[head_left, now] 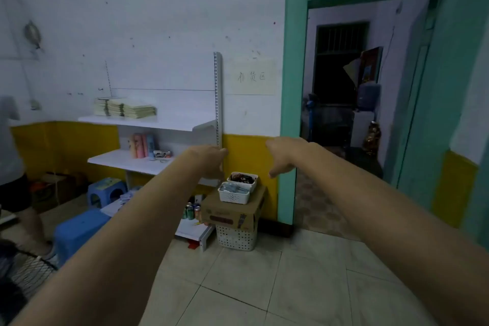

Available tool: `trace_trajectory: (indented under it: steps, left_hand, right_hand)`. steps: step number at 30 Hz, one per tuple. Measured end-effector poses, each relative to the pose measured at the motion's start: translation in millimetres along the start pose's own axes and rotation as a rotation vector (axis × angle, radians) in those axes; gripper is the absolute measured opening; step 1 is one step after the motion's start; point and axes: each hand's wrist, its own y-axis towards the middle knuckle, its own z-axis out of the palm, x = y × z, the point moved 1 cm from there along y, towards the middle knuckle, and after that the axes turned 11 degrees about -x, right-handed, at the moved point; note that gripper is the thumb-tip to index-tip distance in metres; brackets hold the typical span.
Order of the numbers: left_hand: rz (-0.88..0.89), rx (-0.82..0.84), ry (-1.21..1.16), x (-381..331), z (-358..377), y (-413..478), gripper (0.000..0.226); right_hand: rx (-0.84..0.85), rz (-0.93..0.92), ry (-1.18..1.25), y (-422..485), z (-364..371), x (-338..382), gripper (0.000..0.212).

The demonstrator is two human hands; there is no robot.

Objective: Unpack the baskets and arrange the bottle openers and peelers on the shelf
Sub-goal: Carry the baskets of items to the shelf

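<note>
Two small white baskets stand on a cardboard box (232,213) beside the white shelf unit (148,123). The nearer basket (233,194) holds pale packaged items; the farther basket (247,180) holds dark ones. Both my arms reach forward, well short of them. My left hand (209,161) hangs in front of the shelf's upright, its fingers pointing down and holding nothing. My right hand (283,156) hangs in front of the yellow wall, its fingers loosely curled downward and empty.
Stacked papers (124,108) lie on the top shelf, coloured packs (141,145) on the middle one. A large perforated white basket (236,238) sits under the box. Two blue stools (79,230) and a person's legs (23,209) are at left. A green doorway (291,114) opens at right.
</note>
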Motion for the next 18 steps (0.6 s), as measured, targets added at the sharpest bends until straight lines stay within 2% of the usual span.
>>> trace_trajectory:
  steps: [5, 9, 12, 18]
  left_hand:
    - [-0.064, 0.013, -0.080, 44, 23, 57, 0.066]
    - [-0.099, 0.002, -0.069, 95, 43, 113, 0.067]
    - [-0.101, 0.004, -0.083, 129, 65, 150, 0.065]
    - [-0.150, 0.094, -0.131, 188, 130, 217, 0.065]
  right_hand:
    - [0.082, 0.010, -0.030, 66, 30, 2, 0.070]
    - [0.032, 0.017, 0.014, 145, 42, -2, 0.084]
    - [0.065, 0.018, 0.045, 201, 59, 2, 0.091]
    - [0.162, 0.011, 0.037, 290, 117, 8, 0.080]
